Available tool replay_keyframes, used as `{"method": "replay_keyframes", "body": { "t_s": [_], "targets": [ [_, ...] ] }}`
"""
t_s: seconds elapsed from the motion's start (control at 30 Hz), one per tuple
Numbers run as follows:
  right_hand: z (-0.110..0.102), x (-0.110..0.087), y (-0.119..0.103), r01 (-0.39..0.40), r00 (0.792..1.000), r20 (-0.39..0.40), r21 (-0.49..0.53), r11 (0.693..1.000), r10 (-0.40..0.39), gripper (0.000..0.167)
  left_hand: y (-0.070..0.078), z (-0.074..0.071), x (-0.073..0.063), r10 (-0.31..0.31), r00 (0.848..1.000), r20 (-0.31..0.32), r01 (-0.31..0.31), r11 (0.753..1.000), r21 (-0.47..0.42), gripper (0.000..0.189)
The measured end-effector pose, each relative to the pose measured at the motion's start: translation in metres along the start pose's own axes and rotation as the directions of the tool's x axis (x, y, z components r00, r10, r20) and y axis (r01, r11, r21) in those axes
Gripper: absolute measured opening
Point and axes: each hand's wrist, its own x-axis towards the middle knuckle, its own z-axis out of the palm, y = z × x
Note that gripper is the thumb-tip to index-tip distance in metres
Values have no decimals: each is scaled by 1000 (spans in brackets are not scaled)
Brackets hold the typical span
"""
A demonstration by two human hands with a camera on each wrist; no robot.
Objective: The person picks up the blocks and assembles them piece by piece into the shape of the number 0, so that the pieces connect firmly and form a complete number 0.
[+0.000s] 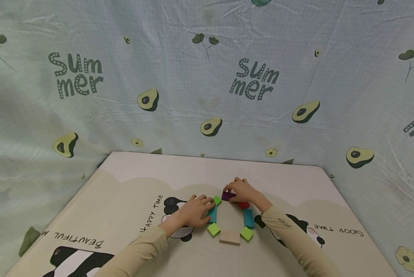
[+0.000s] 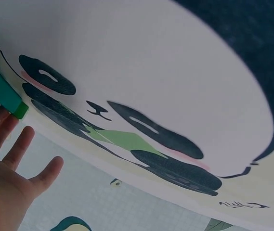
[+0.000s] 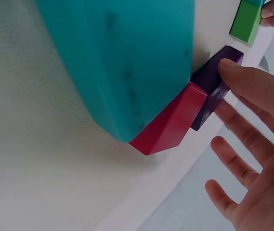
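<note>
Small blocks lie in a ring on the table. At its far side my right hand [image 1: 243, 191] pinches a purple block [image 3: 218, 72], thumb on the near face and a finger behind. Beside that block is a red block [image 3: 170, 122], partly under the hand in the head view. A blue block [image 1: 249, 218] continues the right side. My left hand [image 1: 194, 211] lies along the left side, fairly straight fingers touching another blue block [image 1: 212, 215] beside a green block [image 1: 217, 200]. In the left wrist view its fingertips meet the blue block's end, with the other fingers spread.
Two more green blocks, one left [image 1: 214, 230] and one right [image 1: 246, 234], flank a plain wooden block [image 1: 229, 237] at the ring's near side. The tabletop [image 1: 131, 169] carries printed pandas and lettering. A patterned curtain [image 1: 179, 77] hangs behind the table's far edge.
</note>
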Motion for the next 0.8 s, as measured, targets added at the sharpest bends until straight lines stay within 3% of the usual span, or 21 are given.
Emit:
{"method": "replay_keyframes", "body": {
  "t_s": [0.47, 0.8],
  "targets": [
    [3, -2, 2, 7, 1000, 17, -4, 1000, -7, 35, 0, 0, -1, 14, 1000, -23, -14, 1000, -3, 46],
    [-1, -4, -1, 29, 1000, -1, 10, 1000, -29, 33, 0, 0, -1, 1, 1000, 2, -1, 1000, -19, 47]
  ]
}}
